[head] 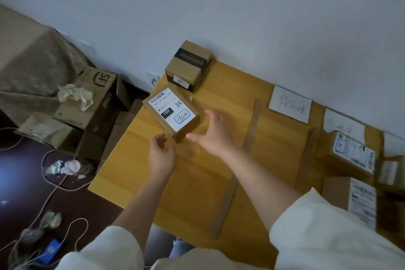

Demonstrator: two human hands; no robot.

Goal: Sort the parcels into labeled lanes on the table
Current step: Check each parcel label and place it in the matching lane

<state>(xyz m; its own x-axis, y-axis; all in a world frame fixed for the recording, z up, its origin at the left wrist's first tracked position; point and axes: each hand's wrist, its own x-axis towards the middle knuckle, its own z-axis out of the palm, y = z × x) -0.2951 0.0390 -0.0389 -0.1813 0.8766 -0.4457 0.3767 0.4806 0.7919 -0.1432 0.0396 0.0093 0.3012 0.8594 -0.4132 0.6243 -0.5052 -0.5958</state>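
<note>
Two open hands flanking one labelled parcel (172,114) near table's (197,182) left edge.
Left hand (161,155) loosely curled, empty, just short of parcel's near corner. Right hand (213,132) spread wide, fingers apart, beside parcel's right side; contact unclear. Parcel flat, label up, long axis diagonal, far-left to near-right. Second box (188,64) behind, near wall. Right-hand parcels (350,155) blurred, partly cut off; lane sign (290,104) handwriting illegible.

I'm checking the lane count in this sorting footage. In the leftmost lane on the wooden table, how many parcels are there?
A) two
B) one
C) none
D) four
A: left of the first tape strip, the labelled parcel lies by the open hands, and a black-taped parcel sits behind it near the wall.
</note>
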